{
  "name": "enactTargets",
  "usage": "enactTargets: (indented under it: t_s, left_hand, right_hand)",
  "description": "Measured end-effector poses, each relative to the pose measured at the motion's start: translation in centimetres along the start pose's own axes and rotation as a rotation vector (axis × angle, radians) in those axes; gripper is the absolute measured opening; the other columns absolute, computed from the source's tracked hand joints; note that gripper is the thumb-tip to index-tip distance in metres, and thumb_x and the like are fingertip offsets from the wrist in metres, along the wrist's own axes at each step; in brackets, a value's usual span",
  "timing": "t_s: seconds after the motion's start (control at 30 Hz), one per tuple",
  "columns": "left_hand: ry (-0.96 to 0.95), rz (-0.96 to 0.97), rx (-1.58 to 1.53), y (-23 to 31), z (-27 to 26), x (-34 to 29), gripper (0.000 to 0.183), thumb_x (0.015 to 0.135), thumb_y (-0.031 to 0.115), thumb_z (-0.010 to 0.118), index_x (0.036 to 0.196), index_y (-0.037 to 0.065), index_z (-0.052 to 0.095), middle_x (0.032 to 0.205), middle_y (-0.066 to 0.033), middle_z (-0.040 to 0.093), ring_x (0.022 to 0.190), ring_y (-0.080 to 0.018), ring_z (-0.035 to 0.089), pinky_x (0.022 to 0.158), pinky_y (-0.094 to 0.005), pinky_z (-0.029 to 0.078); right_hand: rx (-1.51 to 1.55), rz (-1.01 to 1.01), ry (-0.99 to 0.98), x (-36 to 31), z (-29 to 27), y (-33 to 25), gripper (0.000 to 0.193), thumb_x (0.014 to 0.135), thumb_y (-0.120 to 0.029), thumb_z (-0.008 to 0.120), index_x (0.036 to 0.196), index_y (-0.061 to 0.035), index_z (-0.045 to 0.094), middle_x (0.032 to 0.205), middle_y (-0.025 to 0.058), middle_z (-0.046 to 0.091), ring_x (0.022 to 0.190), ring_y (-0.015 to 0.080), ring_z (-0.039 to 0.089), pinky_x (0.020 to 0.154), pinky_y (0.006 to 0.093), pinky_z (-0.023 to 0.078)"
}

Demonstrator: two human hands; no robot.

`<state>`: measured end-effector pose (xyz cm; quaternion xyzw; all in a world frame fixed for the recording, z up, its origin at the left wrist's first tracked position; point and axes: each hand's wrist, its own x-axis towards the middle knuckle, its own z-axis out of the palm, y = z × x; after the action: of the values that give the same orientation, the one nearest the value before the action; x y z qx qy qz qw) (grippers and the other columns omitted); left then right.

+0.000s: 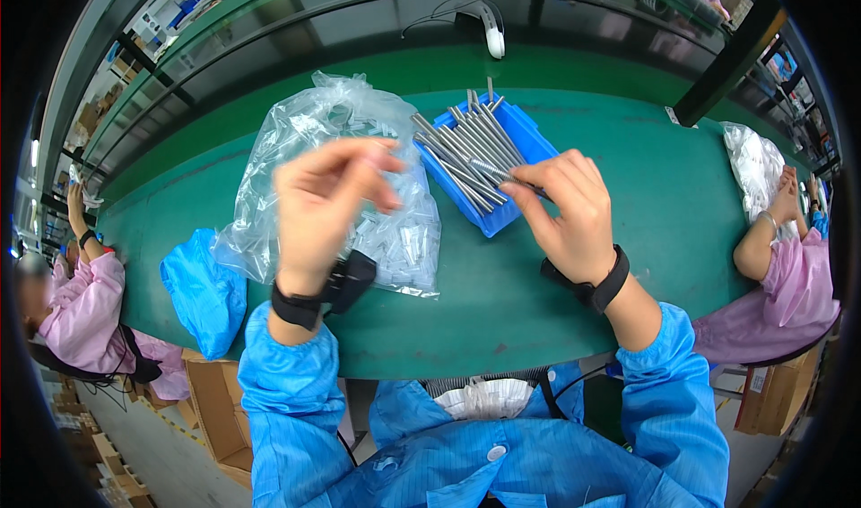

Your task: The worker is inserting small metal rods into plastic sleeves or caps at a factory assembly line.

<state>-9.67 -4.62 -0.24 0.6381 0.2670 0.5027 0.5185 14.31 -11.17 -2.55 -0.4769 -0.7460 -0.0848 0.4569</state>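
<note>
My right hand (571,205) pinches a thin metal rod with a ridged, spring-like end (491,169) between thumb and fingers, over the right side of a blue plastic bin (489,227). Inside the bin lie many silvery metal rods (480,131), mostly slanting the same way. My left hand (327,199) hovers above a clear plastic bag (278,163), its fingers curled and smeared by motion. Whether anything small is between them cannot be made out. Small clear plastic pieces (408,250) show through the bag's near end. Both my wrists wear black bands.
The green tabletop (502,320) carries a crumpled blue bag (208,288) at left. A white scanner-like device (493,37) hangs beyond the far edge. Co-workers in pink sleeves sit at both sides; a clear bag (752,163) lies near the right one. A cardboard box (215,409) stands below left.
</note>
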Motion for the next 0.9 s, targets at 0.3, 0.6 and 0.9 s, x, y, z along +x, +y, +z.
enactTargets:
  t_s: [0.3,0.6,0.9]
  left_hand:
    - [-0.331,-0.084,1.114,-3.1,-7.7,0.8,0.019,0.074,-0.002,0.061,0.092,-0.001,0.067,0.087,-0.0145,0.067,0.079,-0.0255,0.064,0.07,-0.033,0.051]
    - [-0.422,-0.242,1.218,-4.1,-8.7,0.7,0.018,0.066,-0.001,0.071,0.082,-0.001,0.065,0.085,-0.0154,0.064,0.083,-0.0291,0.063,0.073,-0.037,0.05]
    - [-0.445,-0.261,0.86,-1.4,-5.3,1.7,0.013,0.076,0.003,0.07,0.086,0.0,0.064,0.084,-0.0088,0.065,0.074,-0.0178,0.06,0.067,-0.0293,0.047]
  right_hand:
    - [0.175,0.09,-0.001,-0.5,0.8,0.2,0.024,0.081,0.003,0.063,0.104,-0.0041,0.063,0.085,0.0093,0.065,0.076,0.026,0.063,0.068,0.0351,0.048]
    - [0.443,0.363,0.021,-0.6,0.8,-0.6,0.035,0.083,0.008,0.058,0.116,-0.0026,0.059,0.094,0.014,0.065,0.079,0.0281,0.065,0.069,0.0334,0.052]
    - [0.471,0.273,-0.003,-0.4,-0.5,-0.4,0.023,0.089,0.005,0.056,0.111,-0.0009,0.054,0.099,0.013,0.066,0.088,0.0192,0.065,0.081,0.0307,0.05]
